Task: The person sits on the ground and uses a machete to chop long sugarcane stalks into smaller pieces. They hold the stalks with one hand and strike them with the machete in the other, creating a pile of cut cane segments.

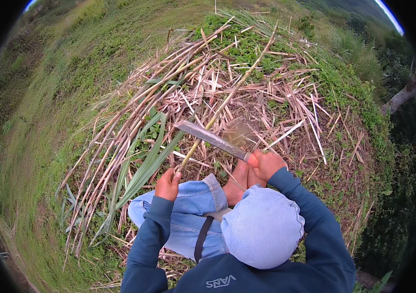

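Observation:
My left hand (168, 184) is closed round the near end of a long, yellowish cane stalk (228, 99), which slants away to the far right. In my right hand (269, 165) is a machete, its orange handle (252, 160) partly covered by my fingers. The machete's blade (211, 138) points to the left and crosses over the stalk a little beyond my left hand; I cannot tell whether it touches. A blurred, yellowish smear (238, 132) shows just beyond the blade, too indistinct to name.
Long dry stalks (134, 115) lie piled to the left, with green leaf blades (150, 163) beside them. Pale strips and husks (286, 97) litter the ground ahead. My bare feet (238, 183) are close below the machete. Dark bushes and a tree branch (405, 95) stand at the right.

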